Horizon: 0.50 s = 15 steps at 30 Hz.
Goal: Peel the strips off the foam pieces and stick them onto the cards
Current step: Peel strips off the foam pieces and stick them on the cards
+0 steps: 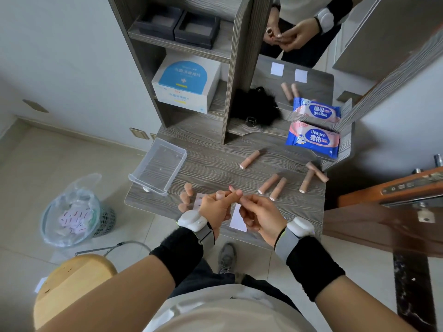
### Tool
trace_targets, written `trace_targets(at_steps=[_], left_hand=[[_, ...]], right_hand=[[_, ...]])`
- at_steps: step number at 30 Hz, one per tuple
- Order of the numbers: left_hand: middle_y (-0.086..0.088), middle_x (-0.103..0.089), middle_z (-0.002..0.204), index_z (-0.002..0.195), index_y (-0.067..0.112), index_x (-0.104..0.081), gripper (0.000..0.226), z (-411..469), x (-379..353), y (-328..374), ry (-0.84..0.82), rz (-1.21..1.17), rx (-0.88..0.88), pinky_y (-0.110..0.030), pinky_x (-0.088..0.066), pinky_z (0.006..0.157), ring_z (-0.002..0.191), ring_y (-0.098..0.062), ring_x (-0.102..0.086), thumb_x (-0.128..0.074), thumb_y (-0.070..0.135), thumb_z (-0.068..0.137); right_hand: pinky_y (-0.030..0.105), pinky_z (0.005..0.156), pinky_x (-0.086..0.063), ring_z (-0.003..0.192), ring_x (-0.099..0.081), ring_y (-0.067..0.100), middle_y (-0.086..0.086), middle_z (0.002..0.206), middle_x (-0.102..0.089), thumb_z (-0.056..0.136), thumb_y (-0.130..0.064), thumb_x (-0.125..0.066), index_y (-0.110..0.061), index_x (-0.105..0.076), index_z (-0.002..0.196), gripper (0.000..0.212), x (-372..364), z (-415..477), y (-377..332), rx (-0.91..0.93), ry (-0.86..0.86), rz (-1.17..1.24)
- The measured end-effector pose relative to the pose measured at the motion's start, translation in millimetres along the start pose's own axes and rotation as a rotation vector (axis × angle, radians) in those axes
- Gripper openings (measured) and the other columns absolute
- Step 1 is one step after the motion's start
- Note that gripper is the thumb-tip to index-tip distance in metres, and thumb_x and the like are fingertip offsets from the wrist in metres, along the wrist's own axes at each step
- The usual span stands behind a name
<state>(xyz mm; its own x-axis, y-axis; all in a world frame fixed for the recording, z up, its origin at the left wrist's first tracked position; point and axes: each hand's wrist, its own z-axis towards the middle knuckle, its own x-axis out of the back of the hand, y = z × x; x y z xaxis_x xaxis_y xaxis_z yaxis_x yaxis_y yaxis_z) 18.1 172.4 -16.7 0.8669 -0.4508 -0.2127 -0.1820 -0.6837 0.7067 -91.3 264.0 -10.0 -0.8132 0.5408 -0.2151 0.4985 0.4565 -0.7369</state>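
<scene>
Lower centre: left hand [215,207] grips foam piece [220,195], right hand [259,214] pinches its tip, presumably the strip; best peeled slowly, adhesive untouched, then pressed onto white card [238,219] below.

Both forearms reach forward and the hands meet in front of the body. The left hand [214,206] curls round a foam piece [220,194], its forefinger stretched toward the right hand [260,213]. The right thumb and forefinger pinch together at that fingertip; what they pinch is too small to tell.
</scene>
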Motion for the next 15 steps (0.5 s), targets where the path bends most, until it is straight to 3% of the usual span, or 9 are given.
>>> trace_targets(at_steps=[4, 6, 9, 11, 13, 15], left_hand=[[0.01, -0.042, 0.047, 0.089, 0.002, -0.075, 0.029, 0.8, -1.9, -12.8, 0.037, -0.017, -0.005, -0.018, -0.037, 0.044, 0.043, -0.007, -0.038, -0.082, 0.029, 0.078], [0.014, -0.047, 0.046, 0.093, 0.009, -0.078, 0.024, 4.3, 3.1, -21.9, 0.072, 0.047, -0.045, -0.018, -0.038, 0.047, 0.044, -0.005, -0.043, -0.081, 0.029, 0.079], [0.014, -0.061, 0.061, 0.092, 0.019, -0.077, 0.011, 10.4, 15.2, -37.4, 0.132, 0.384, -0.107, -0.013, -0.043, 0.055, 0.06, -0.003, -0.056, -0.075, 0.029, 0.085], [0.013, -0.062, 0.07, 0.102, 0.02, -0.075, 0.017, 13.2, 22.4, -48.9, 0.104, 0.639, -0.16, -0.009, -0.041, 0.054, 0.065, -0.003, -0.055, -0.069, 0.029, 0.089], [0.01, -0.065, 0.088, 0.115, 0.022, -0.071, 0.025, 15.3, 28.9, -58.6, 0.024, 0.931, -0.282, -0.016, -0.043, 0.066, 0.08, -0.009, -0.059, -0.064, 0.028, 0.092], [0.001, -0.064, 0.119, 0.125, 0.02, -0.067, 0.032, 17.6, 34.8, -67.1, -0.069, 1.215, -0.466, -0.028, -0.043, 0.086, 0.109, -0.02, -0.056, -0.06, 0.025, 0.094]], right_hand=[[0.018, 0.036, -0.023, 0.043, -0.041, 0.012, 0.005, 0.063, -0.056, 0.097, -0.03, -0.058, -0.003, -0.068, 0.102, 0.029, 10.5, 3.4, 4.8, 0.008, 0.041, -0.058], [0.018, 0.036, -0.024, 0.042, -0.041, 0.011, 0.003, 0.061, -0.058, 0.095, -0.031, -0.06, -0.006, -0.07, 0.094, 0.027, 16.3, 6.8, 7.3, 0.028, 0.105, -0.093], [0.018, 0.037, -0.026, 0.042, -0.041, 0.012, 0.002, 0.06, -0.058, 0.093, -0.027, -0.061, -0.011, -0.068, 0.082, 0.021, 28.2, 12.6, 11.9, 0.046, 0.192, -0.178], [0.018, 0.037, -0.028, 0.04, -0.041, 0.01, -0.001, 0.057, -0.058, 0.093, -0.024, -0.061, -0.014, -0.066, 0.079, 0.018, 36.2, 16.5, 16.8, 0.081, 0.24, -0.299], [0.016, 0.04, -0.033, 0.039, -0.046, 0.006, -0.003, 0.054, -0.059, 0.093, -0.02, -0.062, -0.014, -0.065, 0.082, 0.013, 42.9, 20.8, 22.1, 0.146, 0.284, -0.44], [0.018, 0.048, -0.039, 0.042, -0.052, 0.004, -0.003, 0.055, -0.061, 0.091, -0.018, -0.063, -0.013, -0.065, 0.084, 0.009, 48.9, 24.3, 28.0, 0.195, 0.305, -0.565]])
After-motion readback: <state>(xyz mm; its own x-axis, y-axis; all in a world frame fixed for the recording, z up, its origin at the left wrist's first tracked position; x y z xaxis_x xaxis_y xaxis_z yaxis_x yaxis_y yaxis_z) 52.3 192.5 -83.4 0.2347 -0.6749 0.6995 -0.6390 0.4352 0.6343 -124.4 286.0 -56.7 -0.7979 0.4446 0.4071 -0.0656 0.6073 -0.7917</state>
